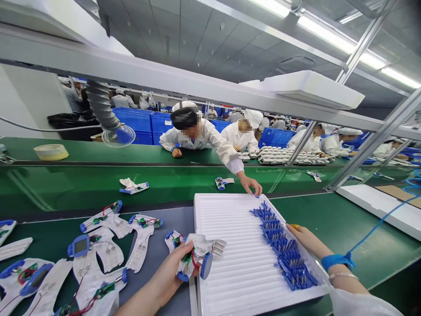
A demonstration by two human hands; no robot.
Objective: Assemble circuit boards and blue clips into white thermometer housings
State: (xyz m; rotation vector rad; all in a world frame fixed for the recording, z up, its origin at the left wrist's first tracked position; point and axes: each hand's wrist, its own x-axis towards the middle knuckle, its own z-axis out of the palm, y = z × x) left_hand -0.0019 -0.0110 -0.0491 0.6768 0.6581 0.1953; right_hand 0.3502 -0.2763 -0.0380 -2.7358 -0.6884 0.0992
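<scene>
My left hand (169, 274) is closed around an opened thermometer-gun housing (199, 256), a white shell with a green circuit board, red wires and blue end pieces. It is held over the left edge of a white ribbed tray (230, 245). Down the tray's right side runs a dense row of small blue plastic parts with metal pins (284, 250). At the tray's right rim, my right hand (301, 237) grips the edge, with a yellow cover on one fingertip; its other fingers are mostly hidden. A blue wrist strap (337, 262) circles that wrist.
Several opened housings (98, 254) lie at left. A co-worker's hand (251, 183) reaches across the green conveyor (177, 180) to the tray's far edge. Housings (133, 186) sit on the belt. A metal frame (368, 136) crosses the right; a blue cord (383, 221) runs from my wrist.
</scene>
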